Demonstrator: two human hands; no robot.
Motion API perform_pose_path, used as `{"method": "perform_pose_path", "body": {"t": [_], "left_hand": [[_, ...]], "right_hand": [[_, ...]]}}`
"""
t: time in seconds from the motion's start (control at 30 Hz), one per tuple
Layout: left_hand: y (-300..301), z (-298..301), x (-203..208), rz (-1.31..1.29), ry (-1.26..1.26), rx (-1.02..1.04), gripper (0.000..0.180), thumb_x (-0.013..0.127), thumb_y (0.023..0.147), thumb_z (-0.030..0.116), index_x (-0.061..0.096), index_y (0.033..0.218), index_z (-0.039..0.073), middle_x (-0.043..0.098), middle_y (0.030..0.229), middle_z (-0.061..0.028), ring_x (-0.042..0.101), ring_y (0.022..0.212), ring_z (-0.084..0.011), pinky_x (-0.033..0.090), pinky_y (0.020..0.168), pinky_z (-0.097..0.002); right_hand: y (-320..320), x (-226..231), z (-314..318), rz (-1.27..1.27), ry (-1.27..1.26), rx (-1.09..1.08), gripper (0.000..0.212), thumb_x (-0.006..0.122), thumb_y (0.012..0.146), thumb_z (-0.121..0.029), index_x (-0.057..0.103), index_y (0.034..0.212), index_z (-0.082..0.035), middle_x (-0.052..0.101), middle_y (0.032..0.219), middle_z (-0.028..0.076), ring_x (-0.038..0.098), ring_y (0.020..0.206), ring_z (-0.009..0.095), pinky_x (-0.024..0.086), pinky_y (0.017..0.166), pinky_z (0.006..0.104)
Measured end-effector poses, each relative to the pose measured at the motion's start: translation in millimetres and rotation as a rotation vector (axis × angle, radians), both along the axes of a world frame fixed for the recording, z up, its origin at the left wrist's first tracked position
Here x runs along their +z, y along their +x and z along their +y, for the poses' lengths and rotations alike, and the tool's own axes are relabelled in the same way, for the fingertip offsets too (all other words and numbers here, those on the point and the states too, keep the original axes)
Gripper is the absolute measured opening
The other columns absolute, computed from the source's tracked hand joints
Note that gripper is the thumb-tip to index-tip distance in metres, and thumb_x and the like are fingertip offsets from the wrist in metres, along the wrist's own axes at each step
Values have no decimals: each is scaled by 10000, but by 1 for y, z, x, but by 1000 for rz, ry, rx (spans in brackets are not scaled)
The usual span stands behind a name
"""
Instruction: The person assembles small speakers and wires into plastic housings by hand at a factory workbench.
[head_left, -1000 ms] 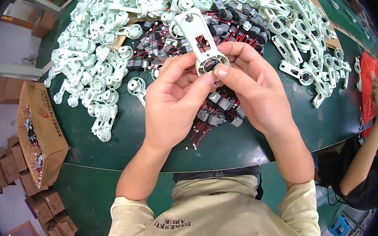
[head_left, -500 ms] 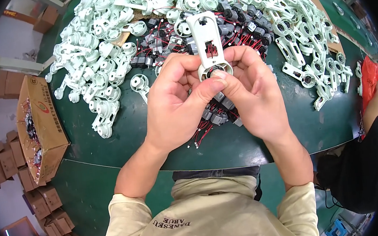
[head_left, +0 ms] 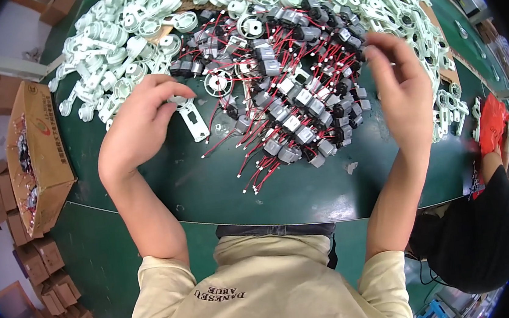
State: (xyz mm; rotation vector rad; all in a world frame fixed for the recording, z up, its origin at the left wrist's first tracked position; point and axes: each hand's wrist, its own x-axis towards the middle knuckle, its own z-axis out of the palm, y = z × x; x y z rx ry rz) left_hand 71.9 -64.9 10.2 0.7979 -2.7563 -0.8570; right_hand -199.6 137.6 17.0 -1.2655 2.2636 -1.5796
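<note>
We see the hands split: half a second ago both met over the middle with a pale piece pinched between them, and now that piece is gone from there and the hands are wide apart. We take it the work is between pieces (where the earlier one ended up, we can't pick out). Left hand (head_left: 141, 124) is curled over the ring end of a pale part (head_left: 196, 125) lying at the left edge of the motors (head_left: 302, 97); fingers and thumb are at the ring, but we can't tell if they grip it. Right hand (head_left: 408, 95) is half open beside the right pile (head_left: 393, 7), nothing visible in it. Motors are grey and black with red wires (head_left: 258, 174), heaped mid desk (head_left: 208, 191), some pale rings among them. Left pile (head_left: 104, 63) is more pale parts, loosely tangled. Desk is dark green, scuffed, with a small scrap (head_left: 351, 167) right of the motors. Room: open carton (head_left: 52, 160) with motors at left, brown boxes (head_left: 46, 259) stacked below it, a co-worker's black sleeve (head_left: 476, 239) and red bag (head_left: 493, 124) at right, blue stool (head_left: 432, 313) low right.
</note>
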Motion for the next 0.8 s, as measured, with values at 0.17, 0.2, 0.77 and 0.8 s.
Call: {"method": "perform_pose_path", "body": {"t": [0.17, 0.2, 0.77, 0.8], "left_hand": [[-4, 10, -8, -84, -107, -120, 383, 534, 806, -90, 631, 1117, 112, 486, 1306, -167, 489, 1184, -351, 423, 962, -365], [-5, 10, -11, -70, -130, -120, 388, 540, 790, -87, 637, 1110, 109, 491, 1301, -185, 480, 1186, -374, 424, 972, -384], [8, -4, 14, 671, 856, -112, 408, 522, 910, 107, 468, 1275, -67, 547, 1250, -180, 575, 1161, -336, 469, 964, -338], [-2, -4, 13, 751, 919, -132, 449, 515, 927, 143, 435, 1311, -75, 527, 1287, -212, 574, 1160, -354, 476, 974, -358]], "right_hand": [[38, 0, -9, 375, 39, 505, 121, 692, 778, -21, 664, 894, -40, 616, 825, 86, 593, 768, 258, 477, 671, 337], [51, 8, -5, 384, 179, 548, 155, 709, 736, -28, 668, 883, -54, 615, 910, 76, 576, 882, 267, 474, 731, 358], [101, -19, -18, 106, 78, 641, 82, 646, 829, -53, 609, 900, -38, 630, 948, 66, 588, 856, 172, 464, 824, 306], [101, -20, -17, -205, 13, 544, 44, 623, 879, -57, 609, 917, -40, 643, 946, 71, 589, 794, 141, 474, 756, 263]]}}
